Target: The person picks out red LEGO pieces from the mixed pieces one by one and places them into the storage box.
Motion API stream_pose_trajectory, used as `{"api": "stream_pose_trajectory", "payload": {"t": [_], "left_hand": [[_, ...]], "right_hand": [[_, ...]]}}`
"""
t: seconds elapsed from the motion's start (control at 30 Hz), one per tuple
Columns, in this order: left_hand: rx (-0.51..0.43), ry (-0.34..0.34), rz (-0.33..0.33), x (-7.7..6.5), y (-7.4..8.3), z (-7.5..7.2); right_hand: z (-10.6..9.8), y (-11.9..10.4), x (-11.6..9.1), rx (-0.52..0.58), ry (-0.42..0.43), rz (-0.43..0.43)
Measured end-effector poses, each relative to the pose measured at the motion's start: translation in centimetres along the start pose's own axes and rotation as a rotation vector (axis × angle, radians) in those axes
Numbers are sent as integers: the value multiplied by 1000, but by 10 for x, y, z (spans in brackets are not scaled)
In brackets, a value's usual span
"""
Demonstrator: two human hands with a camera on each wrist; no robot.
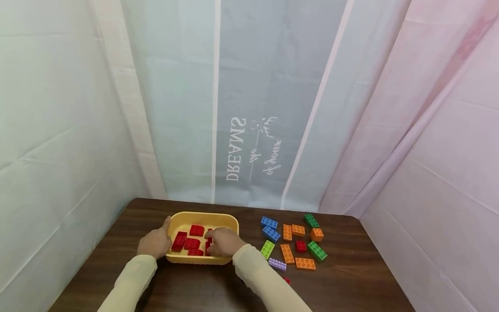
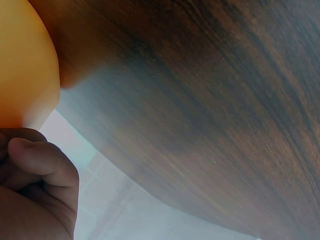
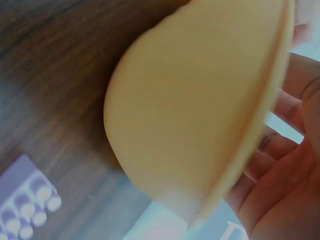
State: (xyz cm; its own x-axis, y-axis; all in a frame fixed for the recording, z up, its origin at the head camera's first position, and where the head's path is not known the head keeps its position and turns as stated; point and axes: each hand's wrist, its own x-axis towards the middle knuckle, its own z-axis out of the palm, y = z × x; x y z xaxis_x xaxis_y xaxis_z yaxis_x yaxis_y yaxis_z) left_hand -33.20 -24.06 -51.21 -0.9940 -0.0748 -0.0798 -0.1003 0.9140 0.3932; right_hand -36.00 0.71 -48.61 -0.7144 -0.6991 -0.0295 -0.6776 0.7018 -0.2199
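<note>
A yellow plastic tub point(image 1: 202, 259) stands near the far edge of the table, with several red toy bricks point(image 1: 192, 243) lying in it. My left hand point(image 1: 154, 242) holds the tub's left side, thumb up at the rim; its curled fingers point(image 2: 42, 160) show close against the wall in the left wrist view. Over the right rim reaches my right hand point(image 1: 224, 242), its index finger and thumb around a red brick point(image 1: 208, 245) inside the tub. In the right wrist view the tub wall hides those fingertips, and bent fingers point(image 3: 277, 145) show behind the rim.
Right of the tub lie loose bricks: blue point(image 1: 271, 233), orange point(image 1: 287, 253), green point(image 1: 317, 251), lime point(image 1: 267, 249), purple point(image 1: 277, 264) and one red point(image 1: 300, 246). Another red piece point(image 1: 286, 280) peeks out beside the right sleeve. Hanging cloth point(image 1: 187, 108) borders the dark wooden table point(image 1: 351, 277).
</note>
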Motion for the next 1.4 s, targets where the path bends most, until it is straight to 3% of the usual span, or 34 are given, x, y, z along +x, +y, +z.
{"api": "stream_pose_trajectory", "payload": {"t": [0.3, 0.6, 0.93, 1.4], "left_hand": [[2, -14, 5, -2, 1, -5], [0, -24, 19, -3, -2, -7], [-18, -37, 20, -6, -3, -6], [-16, -43, 3, -10, -2, 1]], "right_hand": [[-25, 10, -17, 34, 113, 65], [-32, 47, -46, 4, 267, 121], [-23, 103, -96, 101, 226, 265], [-18, 170, -166, 66, 220, 440]]}}
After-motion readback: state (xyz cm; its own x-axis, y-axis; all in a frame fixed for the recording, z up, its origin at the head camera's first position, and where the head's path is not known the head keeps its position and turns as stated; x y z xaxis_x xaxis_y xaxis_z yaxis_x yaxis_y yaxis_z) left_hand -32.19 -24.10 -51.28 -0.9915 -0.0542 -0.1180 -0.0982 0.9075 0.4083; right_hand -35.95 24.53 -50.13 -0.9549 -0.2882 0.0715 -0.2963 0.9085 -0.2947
